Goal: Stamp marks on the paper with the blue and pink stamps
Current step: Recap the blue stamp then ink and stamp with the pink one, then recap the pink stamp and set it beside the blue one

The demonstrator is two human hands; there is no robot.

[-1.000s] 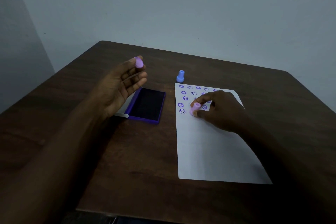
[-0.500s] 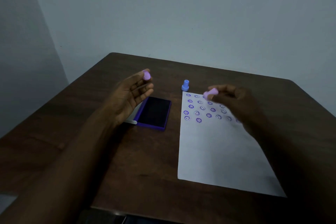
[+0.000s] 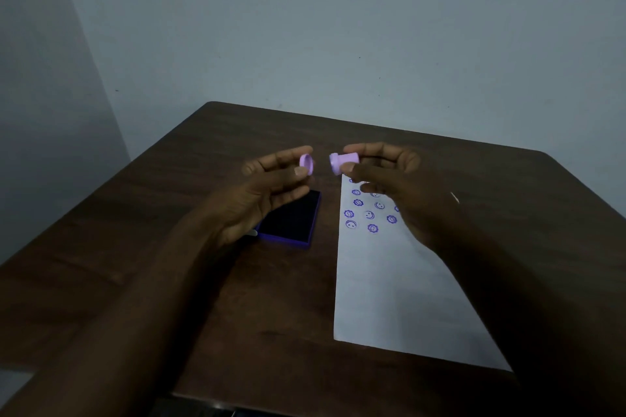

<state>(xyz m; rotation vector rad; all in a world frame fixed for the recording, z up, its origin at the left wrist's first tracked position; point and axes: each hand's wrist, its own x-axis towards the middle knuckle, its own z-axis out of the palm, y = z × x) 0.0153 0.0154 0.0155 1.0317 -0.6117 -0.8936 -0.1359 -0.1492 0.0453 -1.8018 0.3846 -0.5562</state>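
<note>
My right hand [image 3: 399, 186] holds the pink stamp [image 3: 342, 162] sideways in the air, its stamping face turned left. My left hand [image 3: 261, 196] pinches the stamp's pink cap [image 3: 306, 163] between thumb and forefinger, a short gap away from the stamp. Both hover above the far end of the white paper [image 3: 389, 284], which carries rows of purple smiley and flower marks [image 3: 369, 215] at its far end. An open purple ink pad [image 3: 293, 220] lies left of the paper, partly under my left hand. The blue stamp is hidden behind my hands.
The dark wooden table [image 3: 169, 247] ends near the wall at the back and at the front edge below my arms. A small white strip [image 3: 252, 232] pokes out beside the ink pad.
My right hand has lifted the pink stamp off the paper and carried it up and left. The left hand moved the cap right, so the two nearly meet. The camera tilted up.
</note>
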